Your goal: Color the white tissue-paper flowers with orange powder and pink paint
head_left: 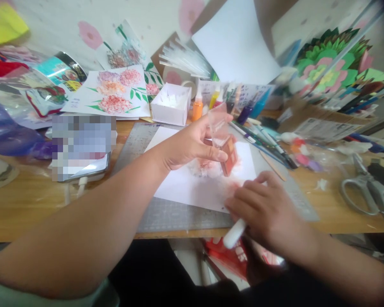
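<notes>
Above the sheet of white paper [185, 189], my left hand [192, 145] holds a small palette [231, 160] of orange-brown colour pans, tilted, its clear lid [217, 121] standing up. My right hand [259, 200] is closed lower down at the right, over the paper's near edge. A thick white handle [234, 234] sticks out from under its palm; the tool's other end is hidden and the hand is a little blurred. Reddish-pink smudged marks [208, 164] lie on the paper beneath the palette. A grey cutting mat [176, 219] is under the paper.
Behind stand a white box [171, 106], an orange bottle [197, 107] and several other colour bottles. A flower picture [115, 91] lies at back left, above a blurred-out phone [83, 147]. Pens [270, 140] and large scissors [366, 183] are on the right.
</notes>
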{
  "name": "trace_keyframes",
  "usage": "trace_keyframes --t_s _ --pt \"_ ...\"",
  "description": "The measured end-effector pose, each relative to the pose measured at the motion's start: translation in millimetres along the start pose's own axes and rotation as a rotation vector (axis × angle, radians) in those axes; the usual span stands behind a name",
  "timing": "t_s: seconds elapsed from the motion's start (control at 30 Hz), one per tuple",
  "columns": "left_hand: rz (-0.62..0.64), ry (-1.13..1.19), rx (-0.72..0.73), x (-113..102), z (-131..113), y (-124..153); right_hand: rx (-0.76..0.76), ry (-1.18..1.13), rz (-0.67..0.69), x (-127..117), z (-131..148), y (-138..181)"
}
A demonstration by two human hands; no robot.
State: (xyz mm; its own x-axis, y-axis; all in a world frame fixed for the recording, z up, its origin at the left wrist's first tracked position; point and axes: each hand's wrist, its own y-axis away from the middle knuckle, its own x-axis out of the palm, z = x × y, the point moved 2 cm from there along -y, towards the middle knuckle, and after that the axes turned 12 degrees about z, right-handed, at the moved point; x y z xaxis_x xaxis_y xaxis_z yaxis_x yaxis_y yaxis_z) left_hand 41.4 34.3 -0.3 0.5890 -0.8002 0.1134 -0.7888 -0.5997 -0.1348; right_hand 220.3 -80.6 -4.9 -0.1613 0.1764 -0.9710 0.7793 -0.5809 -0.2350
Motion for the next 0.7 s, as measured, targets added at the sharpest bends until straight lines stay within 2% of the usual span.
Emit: trace_keyframes --t_s 0.1,0.23,0.33,0.43,0.7 --pt "0.002 0.013 0.026 -0.2 -1.1 0.0 0.099 -0.110 -0.112 -8.7 -23.2 5.3" --pt "0.002 0.013 0.038 -0.2 -2.0 -0.2 0.071 -0.263 -0.089 -6.3 -39.2 10.8" --pt "0.001 0.022 -0.001 -0.1 -1.8 -0.1 -0.019 -0.284 0.004 0.3 -30.1 11.0" --pt "-0.007 0.011 -0.019 -0.5 -1.8 0.0 -0.036 -0.227 0.098 5.7 -15.7 9.8" --pt "-0.007 -0.012 0.049 -0.8 -1.5 -0.1 0.098 -0.198 0.085 11.4 -0.9 3.5"
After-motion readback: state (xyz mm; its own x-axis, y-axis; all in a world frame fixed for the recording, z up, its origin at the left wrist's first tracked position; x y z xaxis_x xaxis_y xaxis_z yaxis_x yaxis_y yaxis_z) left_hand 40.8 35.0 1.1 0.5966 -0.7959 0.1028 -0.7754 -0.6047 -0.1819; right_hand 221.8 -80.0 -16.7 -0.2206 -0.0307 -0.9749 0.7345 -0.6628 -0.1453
